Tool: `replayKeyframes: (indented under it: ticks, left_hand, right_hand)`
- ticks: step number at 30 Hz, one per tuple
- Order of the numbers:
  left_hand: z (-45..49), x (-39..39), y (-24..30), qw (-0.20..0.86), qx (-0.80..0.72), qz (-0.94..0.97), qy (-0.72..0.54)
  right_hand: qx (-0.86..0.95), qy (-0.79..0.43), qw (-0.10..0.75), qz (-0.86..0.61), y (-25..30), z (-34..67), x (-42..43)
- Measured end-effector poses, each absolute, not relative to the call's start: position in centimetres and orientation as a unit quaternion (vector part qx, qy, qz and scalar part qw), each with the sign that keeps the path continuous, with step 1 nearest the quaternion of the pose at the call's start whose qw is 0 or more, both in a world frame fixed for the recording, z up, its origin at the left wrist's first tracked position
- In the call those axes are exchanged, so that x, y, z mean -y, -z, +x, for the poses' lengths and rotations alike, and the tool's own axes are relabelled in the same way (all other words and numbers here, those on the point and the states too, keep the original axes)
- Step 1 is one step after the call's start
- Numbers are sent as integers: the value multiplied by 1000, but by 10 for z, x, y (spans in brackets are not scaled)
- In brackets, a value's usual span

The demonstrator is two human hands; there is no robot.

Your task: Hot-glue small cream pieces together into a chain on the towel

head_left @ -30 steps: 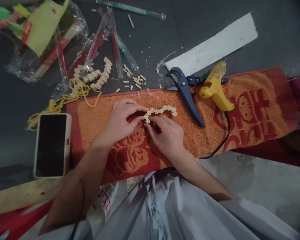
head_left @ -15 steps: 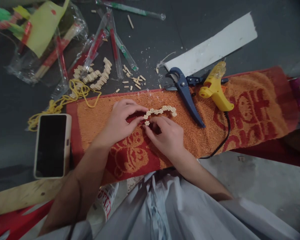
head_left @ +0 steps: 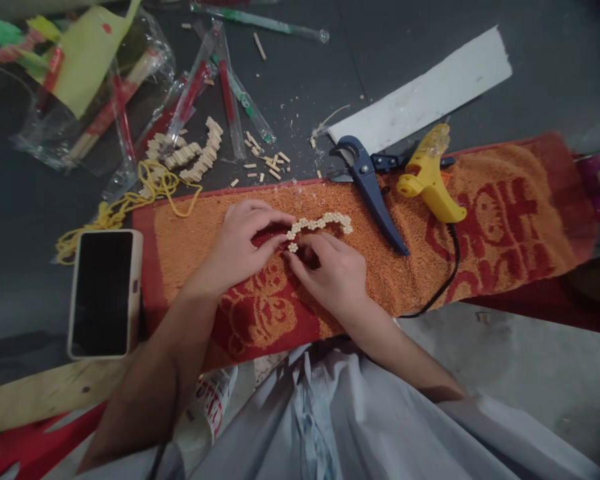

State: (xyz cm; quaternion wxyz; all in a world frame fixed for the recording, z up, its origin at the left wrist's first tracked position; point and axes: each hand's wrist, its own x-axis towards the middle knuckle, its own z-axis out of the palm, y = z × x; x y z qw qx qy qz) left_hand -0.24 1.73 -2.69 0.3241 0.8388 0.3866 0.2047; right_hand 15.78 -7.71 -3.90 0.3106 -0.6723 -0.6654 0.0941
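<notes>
Over the orange and red towel (head_left: pixel 270 320), my left hand (head_left: pixel 243 243) pinches the left end of a curved strip of small pale wooden pieces (head_left: pixel 317 223), grouped like little flowers. My right hand (head_left: pixel 333 267) has its thumb and forefinger closed on a separate flower-shaped cluster of wooden pieces (head_left: pixel 293 247), just below that end of the strip. Whether the cluster touches the strip I cannot tell. The strip arches to the right above my right hand's knuckles.
Right of my hands lie a blue-handled cutter (head_left: pixel 375 193) and a yellow glue gun (head_left: pixel 433 180) with a black cord. Behind are a white board (head_left: pixel 430 87), loose wooden bits (head_left: pixel 275 163), stacked pieces (head_left: pixel 205 153) and wrapped sticks (head_left: pixel 227 93). A phone (head_left: pixel 104 293) and yellow cord (head_left: pixel 155 180) are left.
Both hands hold the same pinch in nearly the same place. The whole view has shifted very slightly; nothing has been taken up or let go.
</notes>
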Motion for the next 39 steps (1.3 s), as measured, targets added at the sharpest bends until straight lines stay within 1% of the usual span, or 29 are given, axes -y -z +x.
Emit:
replayKeyframes:
  ticks: [10, 20, 23, 26, 31, 35, 39]
  left_hand:
    - [-2, -18, 26, 323, -386, 841, -198]
    - [-3, -17, 27, 323, -394, 838, -195]
    - [-3, -17, 25, 321, -397, 838, -192]
    - [-3, -17, 25, 319, -399, 839, -184]
    - [-3, -17, 27, 320, -389, 840, -201]
    - [-3, -17, 27, 319, -382, 840, -215]
    - [-3, -16, 26, 323, -380, 839, -217]
  right_hand:
    - [667, -101, 301, -674, 39, 159, 77]
    - [676, -113, 331, -648, 30, 170, 82]
    - [686, -74, 349, -634, 22, 187, 82]
    - [693, -35, 334, -637, 19, 207, 78]
    - [672, -39, 331, -661, 30, 222, 72]
    - [676, -57, 337, -653, 39, 220, 73]
    - [669, -53, 325, -666, 41, 217, 73]
